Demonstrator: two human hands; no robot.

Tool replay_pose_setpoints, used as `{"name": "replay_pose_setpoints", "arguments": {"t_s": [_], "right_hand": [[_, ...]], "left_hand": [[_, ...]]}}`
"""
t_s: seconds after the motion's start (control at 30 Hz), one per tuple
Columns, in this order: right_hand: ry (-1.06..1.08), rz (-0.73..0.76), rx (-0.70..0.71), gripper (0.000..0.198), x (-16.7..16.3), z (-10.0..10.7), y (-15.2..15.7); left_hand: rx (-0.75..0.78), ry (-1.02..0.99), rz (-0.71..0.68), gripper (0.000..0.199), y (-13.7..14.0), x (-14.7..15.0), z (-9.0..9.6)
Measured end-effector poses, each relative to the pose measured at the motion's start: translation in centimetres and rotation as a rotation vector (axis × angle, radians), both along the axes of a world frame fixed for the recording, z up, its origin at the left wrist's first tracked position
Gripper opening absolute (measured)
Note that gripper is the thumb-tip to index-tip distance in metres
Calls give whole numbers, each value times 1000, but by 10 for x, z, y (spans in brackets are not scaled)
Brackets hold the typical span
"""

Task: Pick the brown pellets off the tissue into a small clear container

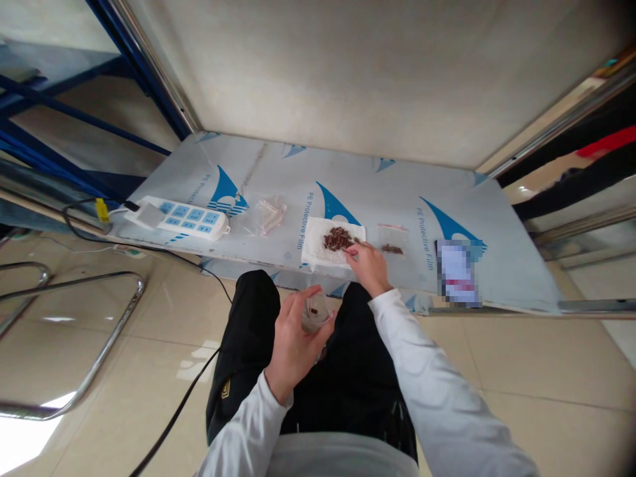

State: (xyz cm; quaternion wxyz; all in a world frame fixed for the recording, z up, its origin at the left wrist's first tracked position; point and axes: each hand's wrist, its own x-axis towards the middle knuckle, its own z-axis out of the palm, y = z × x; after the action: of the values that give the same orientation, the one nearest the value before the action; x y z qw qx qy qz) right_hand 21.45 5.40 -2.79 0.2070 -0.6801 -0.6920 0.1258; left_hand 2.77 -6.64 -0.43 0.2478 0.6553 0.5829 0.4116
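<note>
Above my lap, my left hand (298,331) curls its thumb and fingers around a small clear plastic bag (314,317), held with its mouth spread. One small dark brown piece shows inside the bag. My right hand (368,265) pinches at the right edge of a heap of small reddish-brown pieces (338,238); what lies between its fingertips is too small to make out. Under the heap lies a white paper towel (312,248) on the film-covered bench (278,165). To the right of the towel, a clear zip bag (393,238) lies flat with several brown pieces inside.
A white power strip (191,220) with a plugged-in adapter sits at the bench's left. Several clear bags (271,215) lie between it and the towel. At the right is a blurred-out phone (458,273). A black cable (183,391) hangs left of my legs, near a chair's metal frame (134,298).
</note>
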Motion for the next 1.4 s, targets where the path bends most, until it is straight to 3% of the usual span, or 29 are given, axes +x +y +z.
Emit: {"name": "replay_pose_setpoints", "arguments": {"t_s": [0.07,0.13,0.17,0.27,0.4,0.53,0.63,0.73,0.83,1.0,1.4], "right_hand": [[68,47,56,10,0,25,-17],[203,184,139,10,0,55,-41],[229,290,112,9,-2,70,-54],[88,521,71,7,-10,101,-87],[-220,645,87,9,-26,105,-100],[-176,679,48,10,-31,103,-95],[101,619,-7,14,-18,96,-83],[283,342,34,16,5,69,-54],[183,83,55,18,24,27,-17],[43,-1,1,28,25,-21,18],[42,42,-8,18,23,-26,27]], "left_hand": [[-3,5,3,37,1,0,0],[-6,1,-1,37,1,0,0],[-4,-2,-7,37,1,0,0],[-3,-11,-37,40,2,2,0],[4,-28,-87,41,2,6,-1],[17,-35,-106,39,0,6,-3],[10,-22,-65,39,-1,3,-2],[0,-4,-8,37,0,1,1],[-10,-5,16,36,0,-1,2],[-16,14,21,37,-1,-3,-1],[-25,22,27,37,0,-4,-5]]}}
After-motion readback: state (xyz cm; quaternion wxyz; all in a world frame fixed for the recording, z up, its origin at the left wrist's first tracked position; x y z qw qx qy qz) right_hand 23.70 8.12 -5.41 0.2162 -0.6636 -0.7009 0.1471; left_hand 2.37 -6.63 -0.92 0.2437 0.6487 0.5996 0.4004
